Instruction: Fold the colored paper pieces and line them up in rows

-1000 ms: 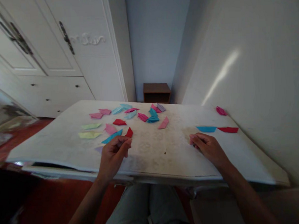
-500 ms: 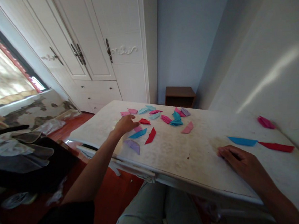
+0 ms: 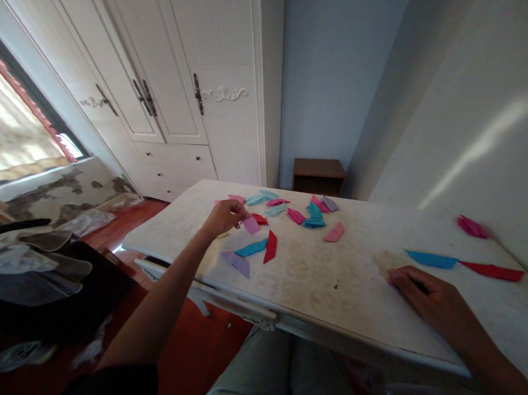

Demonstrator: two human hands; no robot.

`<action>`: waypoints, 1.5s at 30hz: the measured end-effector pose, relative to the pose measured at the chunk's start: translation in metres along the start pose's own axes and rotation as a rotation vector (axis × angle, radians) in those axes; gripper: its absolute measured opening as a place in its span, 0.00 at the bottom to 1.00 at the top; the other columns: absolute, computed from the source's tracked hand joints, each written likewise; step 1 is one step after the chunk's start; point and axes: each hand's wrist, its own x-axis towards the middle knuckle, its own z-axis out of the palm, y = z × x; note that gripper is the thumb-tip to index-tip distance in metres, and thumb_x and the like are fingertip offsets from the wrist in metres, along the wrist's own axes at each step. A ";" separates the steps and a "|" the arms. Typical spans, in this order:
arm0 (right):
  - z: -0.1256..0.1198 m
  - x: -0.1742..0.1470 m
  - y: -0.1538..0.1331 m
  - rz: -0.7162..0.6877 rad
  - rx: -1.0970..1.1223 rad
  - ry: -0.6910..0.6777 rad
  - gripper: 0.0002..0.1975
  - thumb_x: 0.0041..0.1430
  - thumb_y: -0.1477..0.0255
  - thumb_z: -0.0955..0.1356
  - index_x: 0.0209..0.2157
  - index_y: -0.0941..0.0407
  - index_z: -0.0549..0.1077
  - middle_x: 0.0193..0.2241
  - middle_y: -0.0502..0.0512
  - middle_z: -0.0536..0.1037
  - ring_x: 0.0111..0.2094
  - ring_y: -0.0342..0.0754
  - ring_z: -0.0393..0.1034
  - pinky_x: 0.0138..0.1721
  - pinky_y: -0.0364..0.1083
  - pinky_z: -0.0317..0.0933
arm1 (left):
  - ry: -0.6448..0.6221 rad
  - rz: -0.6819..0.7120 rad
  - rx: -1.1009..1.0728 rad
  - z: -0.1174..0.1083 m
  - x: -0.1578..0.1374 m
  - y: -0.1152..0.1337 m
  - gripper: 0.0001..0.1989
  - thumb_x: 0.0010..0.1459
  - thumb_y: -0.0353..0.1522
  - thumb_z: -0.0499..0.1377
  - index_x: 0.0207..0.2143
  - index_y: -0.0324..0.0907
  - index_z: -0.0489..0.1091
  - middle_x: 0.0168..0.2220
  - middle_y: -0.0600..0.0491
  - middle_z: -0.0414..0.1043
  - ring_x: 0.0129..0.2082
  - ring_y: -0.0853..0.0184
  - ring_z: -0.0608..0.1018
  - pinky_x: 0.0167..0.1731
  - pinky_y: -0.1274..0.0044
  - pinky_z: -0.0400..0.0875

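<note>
Left grip (image 3: pixel 224 216) on pink paper (image 3: pixel 251 225)

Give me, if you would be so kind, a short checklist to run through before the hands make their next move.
1. Pink paper at the fingertips of the left hand: ok.
2. Pink paper fully clear of the table: cannot tell from this angle.
3. Right hand free of any paper: cannot tell; its fingers are pinched together and hide what is between them.
4. Purple paper resting on the table: ok, near the front edge.
5. Tabletop free of specks: not ok; a small dark speck lies between the hands.
</note>
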 end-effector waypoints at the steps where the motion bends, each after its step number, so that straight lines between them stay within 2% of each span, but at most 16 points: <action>1: 0.000 0.000 0.000 -0.005 -0.001 -0.001 0.22 0.54 0.51 0.62 0.26 0.55 0.74 0.24 0.52 0.77 0.28 0.51 0.72 0.29 0.44 0.64 | -0.004 0.001 -0.120 -0.002 -0.004 0.008 0.10 0.52 0.37 0.61 0.28 0.38 0.68 0.26 0.52 0.75 0.19 0.72 0.75 0.16 0.83 0.61; 4: -0.001 0.000 0.000 -0.011 0.005 -0.008 0.22 0.56 0.51 0.62 0.25 0.55 0.74 0.24 0.52 0.76 0.28 0.50 0.71 0.29 0.44 0.63 | -0.023 0.056 -0.370 -0.006 -0.018 0.037 0.13 0.50 0.38 0.65 0.32 0.39 0.68 0.22 0.55 0.74 0.15 0.73 0.73 0.11 0.84 0.56; 9: 0.009 -0.003 -0.019 -0.008 0.142 0.004 0.23 0.57 0.52 0.63 0.25 0.56 0.74 0.22 0.53 0.74 0.26 0.48 0.68 0.28 0.43 0.61 | -0.099 0.146 -0.518 0.001 -0.032 0.079 0.17 0.46 0.38 0.69 0.34 0.39 0.70 0.19 0.58 0.72 0.14 0.76 0.70 0.12 0.85 0.57; 13: 0.032 -0.004 -0.057 -0.030 0.440 -0.049 0.22 0.59 0.52 0.64 0.28 0.57 0.73 0.23 0.53 0.74 0.25 0.46 0.67 0.29 0.43 0.63 | -0.174 0.133 -0.639 0.030 -0.033 0.098 0.16 0.45 0.38 0.69 0.32 0.37 0.72 0.19 0.57 0.72 0.14 0.76 0.70 0.13 0.85 0.59; 17: 0.051 0.003 -0.093 -0.041 0.749 -0.115 0.21 0.56 0.53 0.66 0.39 0.57 0.72 0.25 0.52 0.75 0.22 0.43 0.67 0.24 0.42 0.63 | -0.260 0.117 -0.715 0.064 -0.036 0.112 0.16 0.43 0.38 0.70 0.31 0.37 0.73 0.22 0.56 0.73 0.17 0.75 0.72 0.15 0.84 0.62; 20: 0.055 0.010 -0.103 -0.048 0.791 -0.096 0.17 0.58 0.57 0.67 0.33 0.58 0.72 0.24 0.51 0.74 0.21 0.41 0.65 0.23 0.40 0.61 | -0.275 0.088 -0.790 0.080 -0.041 0.118 0.17 0.43 0.38 0.70 0.32 0.37 0.72 0.22 0.56 0.73 0.17 0.75 0.72 0.16 0.84 0.64; 23: 0.054 0.014 -0.101 -0.043 0.793 -0.030 0.15 0.58 0.60 0.67 0.27 0.57 0.70 0.22 0.49 0.72 0.20 0.39 0.63 0.22 0.39 0.59 | -0.259 0.052 -0.867 0.091 -0.044 0.119 0.18 0.42 0.38 0.70 0.32 0.37 0.72 0.23 0.56 0.74 0.19 0.74 0.74 0.18 0.83 0.66; 27: 0.054 0.015 -0.096 -0.036 0.803 -0.058 0.13 0.59 0.61 0.67 0.32 0.58 0.72 0.21 0.47 0.70 0.20 0.39 0.63 0.22 0.39 0.58 | -0.258 -0.019 -0.933 0.101 -0.047 0.115 0.18 0.41 0.37 0.72 0.32 0.36 0.73 0.24 0.55 0.74 0.20 0.74 0.74 0.19 0.83 0.68; 30: 0.052 0.014 -0.093 -0.043 0.763 -0.059 0.13 0.60 0.61 0.67 0.32 0.58 0.72 0.18 0.46 0.68 0.20 0.40 0.63 0.23 0.39 0.57 | -0.282 -0.037 -0.968 0.107 -0.049 0.116 0.19 0.42 0.38 0.71 0.35 0.37 0.73 0.25 0.55 0.75 0.20 0.74 0.74 0.20 0.82 0.69; 33: 0.047 0.015 -0.090 -0.043 0.736 0.016 0.14 0.60 0.62 0.66 0.29 0.57 0.72 0.18 0.46 0.67 0.20 0.40 0.62 0.24 0.40 0.57 | -0.368 -0.053 -0.932 0.108 -0.052 0.120 0.19 0.43 0.38 0.71 0.36 0.38 0.73 0.23 0.56 0.73 0.19 0.74 0.73 0.18 0.82 0.67; 36: 0.041 0.015 -0.085 -0.025 0.715 0.047 0.14 0.60 0.61 0.66 0.30 0.58 0.73 0.18 0.46 0.68 0.21 0.40 0.62 0.24 0.40 0.57 | -0.434 -0.039 -0.847 0.111 -0.053 0.124 0.16 0.42 0.37 0.70 0.32 0.37 0.74 0.19 0.58 0.71 0.16 0.75 0.70 0.16 0.84 0.62; 41: 0.032 0.013 -0.076 -0.031 0.701 0.042 0.15 0.60 0.60 0.66 0.32 0.58 0.74 0.19 0.47 0.68 0.22 0.41 0.63 0.25 0.40 0.58 | -0.407 -0.032 -0.776 0.122 -0.049 0.131 0.12 0.44 0.36 0.68 0.29 0.37 0.75 0.16 0.58 0.69 0.15 0.76 0.69 0.15 0.84 0.60; 45: 0.018 0.009 -0.054 -0.015 0.665 0.034 0.16 0.62 0.59 0.65 0.32 0.58 0.74 0.25 0.50 0.73 0.24 0.41 0.65 0.27 0.41 0.59 | -0.400 -0.049 -0.799 0.129 -0.035 0.147 0.11 0.42 0.35 0.68 0.27 0.37 0.74 0.16 0.57 0.69 0.16 0.76 0.69 0.16 0.84 0.59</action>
